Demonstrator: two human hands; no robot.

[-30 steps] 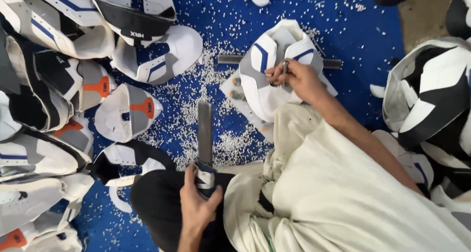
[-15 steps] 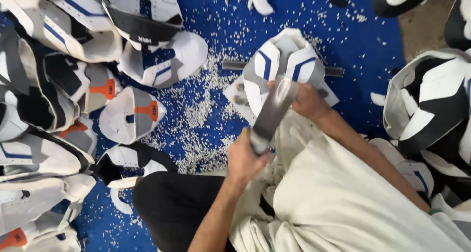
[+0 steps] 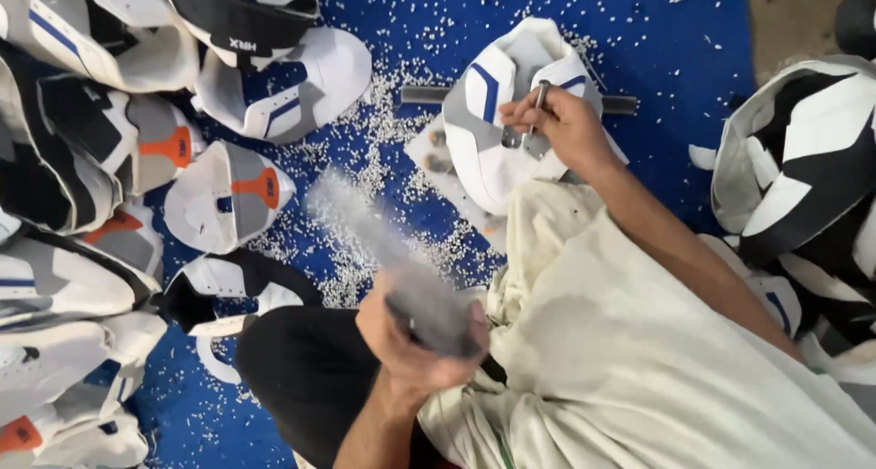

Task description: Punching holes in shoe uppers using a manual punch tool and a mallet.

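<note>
My right hand (image 3: 564, 130) pinches a thin metal punch (image 3: 540, 93), held upright on a white, blue and grey shoe upper (image 3: 488, 136). That upper lies over a flat metal rail (image 3: 422, 94) on the blue mat. My left hand (image 3: 415, 341) is down by my lap, gripping the end of a long flat metal bar (image 3: 365, 227). The bar is blurred by motion and angles up and left, well away from the punch.
Small white punched pellets (image 3: 370, 154) litter the blue mat (image 3: 693, 31). Several white shoe uppers with orange or blue patches are piled on the left (image 3: 228, 195). Black and white uppers (image 3: 803, 159) are stacked on the right. My dark-trousered knee (image 3: 301, 369) is at the bottom.
Half a second ago the bar in my left hand was up against the punch at my right hand. It has now swung back down to the left. My right hand has stayed on the upper.
</note>
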